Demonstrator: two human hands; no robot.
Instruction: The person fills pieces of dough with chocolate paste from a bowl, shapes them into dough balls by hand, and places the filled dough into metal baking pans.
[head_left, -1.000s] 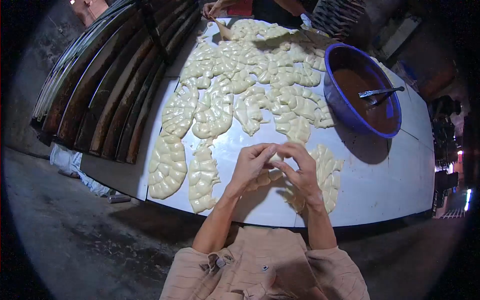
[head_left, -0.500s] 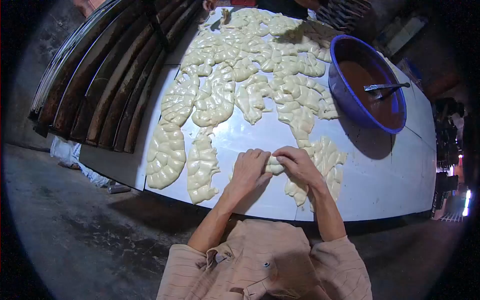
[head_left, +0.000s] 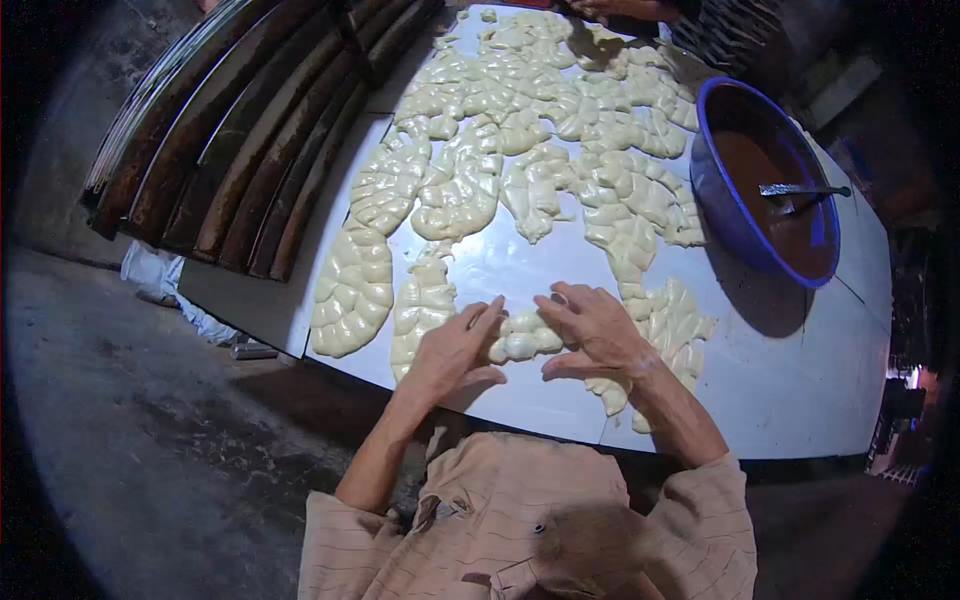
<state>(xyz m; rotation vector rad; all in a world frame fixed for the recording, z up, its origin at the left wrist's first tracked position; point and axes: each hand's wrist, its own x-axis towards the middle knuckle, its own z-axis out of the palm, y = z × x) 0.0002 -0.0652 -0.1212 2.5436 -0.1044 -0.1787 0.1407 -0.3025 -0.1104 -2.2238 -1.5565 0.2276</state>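
Loosely spread, the left fingers (head_left: 484, 321) and right fingers (head_left: 557, 313) flank a short, lumpy strip of pale, dough-like material (head_left: 521, 338) lying between them; whether they touch it is hard to tell. Beyond the fingers, glossy, puckered slabs (head_left: 458, 192) with scalloped edges cover much of the smooth white surface (head_left: 530, 277). Past the right fingers stands a round blue tub (head_left: 728, 215) of brown liquid (head_left: 752, 158).

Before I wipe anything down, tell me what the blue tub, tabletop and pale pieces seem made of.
Blue tub: probably plastic, smooth with a slight sheen; evenly coloured through wall and rim.
Tabletop: smooth, glossy white sheeting, laminate or coated metal, unclear which; it reflects light and shows seams.
Pale pieces: perhaps soft dough, glossy; lumpy, creased surfaces suggest it.
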